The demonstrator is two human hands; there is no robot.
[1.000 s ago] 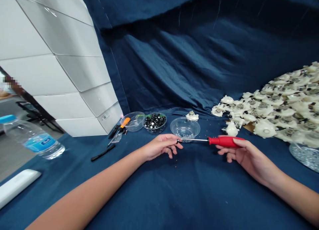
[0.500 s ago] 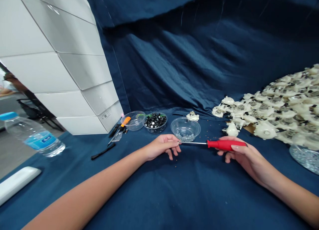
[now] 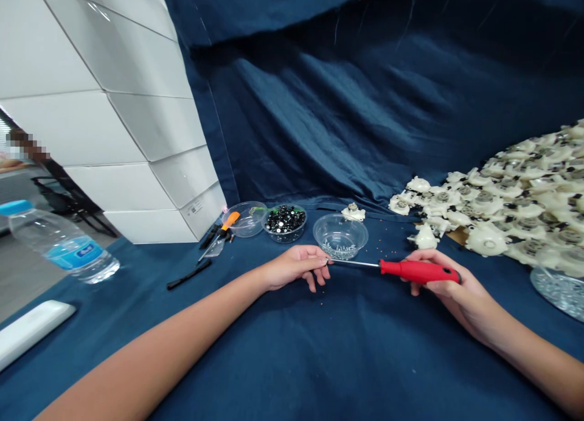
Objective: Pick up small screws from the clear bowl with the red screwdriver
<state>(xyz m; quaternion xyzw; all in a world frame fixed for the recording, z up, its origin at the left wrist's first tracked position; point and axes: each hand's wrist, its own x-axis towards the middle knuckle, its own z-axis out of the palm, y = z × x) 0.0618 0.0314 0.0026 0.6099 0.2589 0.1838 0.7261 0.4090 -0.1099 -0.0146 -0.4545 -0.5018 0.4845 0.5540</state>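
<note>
My right hand [image 3: 449, 284] is wrapped round the red handle of a screwdriver [image 3: 410, 270], held almost level with its thin metal shaft pointing left. At the shaft's tip, the thumb and forefinger of my left hand [image 3: 301, 267] are pinched together. Whatever small piece is between them, if any, is too small to make out. Just behind the shaft stands a clear plastic bowl [image 3: 320, 229] with small silvery screws [image 3: 340, 248] at the bottom. To its left, another clear bowl [image 3: 292, 235] holds many small black, shiny parts [image 3: 283, 217].
Cream plastic housings [image 3: 486, 238] are piled at right, beside a clear dish of small metal parts [image 3: 559, 292]. One housing [image 3: 353, 212] lies behind the screws. At left are an orange-handled screwdriver [image 3: 229, 221], a black strip [image 3: 189, 275], a water bottle [image 3: 68, 244] and stacked white boxes [image 3: 123, 129].
The screwdriver's handle has turned slightly and shifted a little to the right, and my right hand's fingers have moved along it. My left hand stays pinched at the tip.
</note>
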